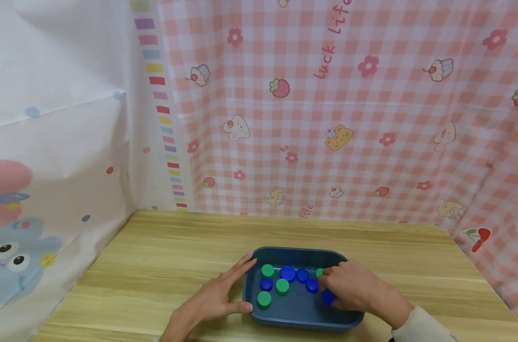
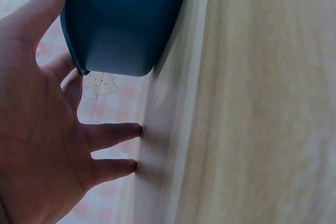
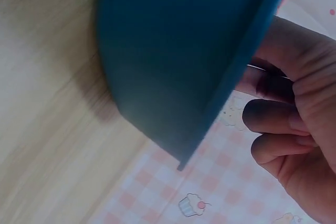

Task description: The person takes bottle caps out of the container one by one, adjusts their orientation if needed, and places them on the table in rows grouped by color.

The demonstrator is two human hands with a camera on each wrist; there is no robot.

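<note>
A dark blue rectangular tray [image 1: 299,320] stands on the wooden table, holding several green and blue bottle caps. My left hand [image 1: 212,297] is at its left end, thumb and spread fingers straight against the rim; in the left wrist view two fingertips of the left hand [image 2: 47,124] reach down by the table. Over the tray's right end, my right hand [image 1: 355,287] reaches inside with bent fingers, pinching a blue bottle cap [image 1: 328,297] between thumb and fingers. A green bottle cap [image 1: 320,272] is partly covered beside it. The tray wall hides those fingertips in the right wrist view.
Inside the tray's left half lie green caps [image 1: 264,299] and blue caps [image 1: 287,273]. Wooden tabletop [image 1: 156,275] surrounds the tray. A pink checked cloth [image 1: 310,156] hangs behind the table, and a white printed cloth [image 1: 71,142] hangs at the left.
</note>
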